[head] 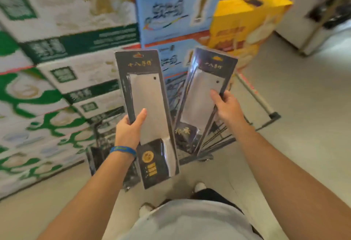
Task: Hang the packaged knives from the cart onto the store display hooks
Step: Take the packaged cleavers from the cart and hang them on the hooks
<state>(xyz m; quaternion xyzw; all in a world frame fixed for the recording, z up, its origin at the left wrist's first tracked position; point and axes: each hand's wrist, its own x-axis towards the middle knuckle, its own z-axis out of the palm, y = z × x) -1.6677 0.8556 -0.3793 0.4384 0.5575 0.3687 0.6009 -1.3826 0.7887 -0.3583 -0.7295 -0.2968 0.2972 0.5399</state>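
My left hand (130, 127) grips one packaged knife (146, 95), a cleaver on a dark card with gold lettering, by its left edge with the thumb across the blade window. My right hand (226, 106) holds a second packaged knife (203, 95) of the same kind by its right edge, tilted to the right. Both packages stand upright above the wire cart (207, 144), whose dark basket shows below and between them. No display hooks are in view.
Stacked green-and-white cartons (57, 80) fill the left side. Blue boxes (171, 11) and a yellow box (245, 23) stand behind the cart. The cart handle (256, 97) sticks out to the right over a pale floor. My shoes show at the bottom.
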